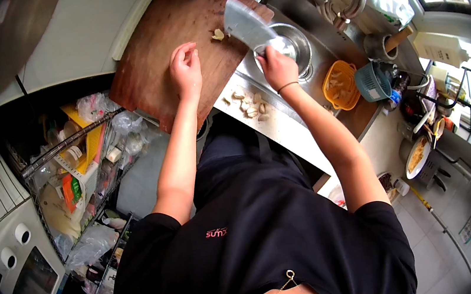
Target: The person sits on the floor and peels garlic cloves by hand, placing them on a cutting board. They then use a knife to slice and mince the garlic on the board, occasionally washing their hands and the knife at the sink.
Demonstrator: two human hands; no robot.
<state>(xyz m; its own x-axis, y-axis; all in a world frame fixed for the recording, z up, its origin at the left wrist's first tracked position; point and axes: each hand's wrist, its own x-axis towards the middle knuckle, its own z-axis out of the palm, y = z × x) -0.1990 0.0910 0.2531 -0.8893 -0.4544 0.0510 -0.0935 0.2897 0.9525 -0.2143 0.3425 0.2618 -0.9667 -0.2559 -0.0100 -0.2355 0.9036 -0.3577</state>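
My right hand (279, 67) grips a cleaver (246, 23) by its handle. Its broad metal blade, slightly blurred, spans from the board's right edge to above a stainless steel bowl (304, 48) in the sink. Over the wooden cutting board (151, 51) is my left hand (186, 71), loosely curled with the thumb a little off the fingers; I see nothing in it. A pale piece of what looks like garlic (218, 34) lies on the board, left of the blade. Several unpeeled garlic cloves (250, 104) are scattered on the white counter edge below the sink.
An orange plastic basket (340, 86) and a blue one (372, 82) stand right of the metal sink (340, 44). The faucet (353, 8) arches behind. Left of the board, a wire rack (70, 144) is packed with bags. A plate of food (418, 157) sits far right.
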